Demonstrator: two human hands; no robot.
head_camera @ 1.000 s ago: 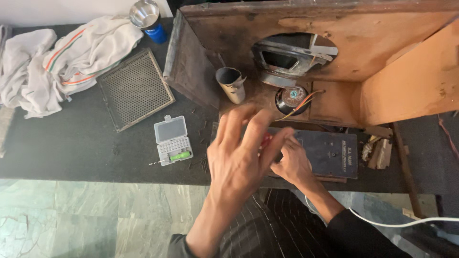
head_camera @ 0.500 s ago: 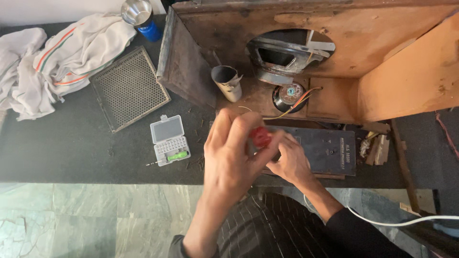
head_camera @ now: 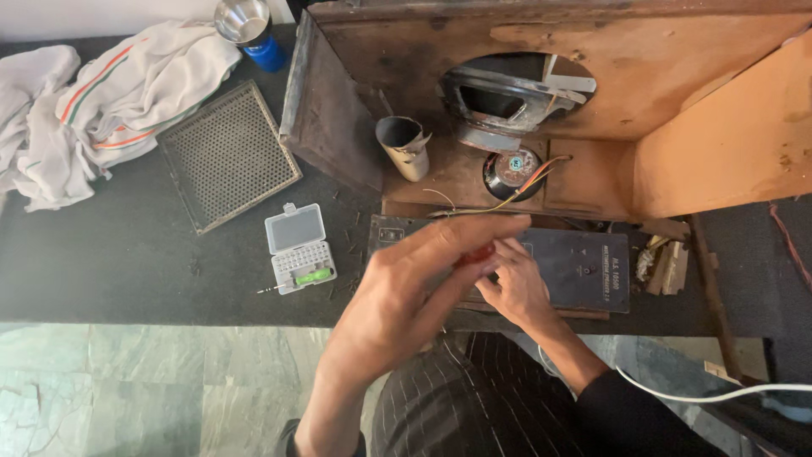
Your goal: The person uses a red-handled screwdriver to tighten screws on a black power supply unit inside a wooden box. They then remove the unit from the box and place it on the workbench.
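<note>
Fingers (head_camera: 461, 245) pinch red handle (head_camera: 476, 253) over black panel's (head_camera: 584, 267) near edge

The speaker cabinet (head_camera: 677, 110) is rough, worn wood — raw and matt inside. The tabletop (head_camera: 127, 254) looks matt black. Far left lies soft white cloth (head_camera: 93, 93) beside a perforated metal grille (head_camera: 228, 156); the small case (head_camera: 298, 247) seems clear plastic, the cup (head_camera: 241, 17) shiny steel.
</note>
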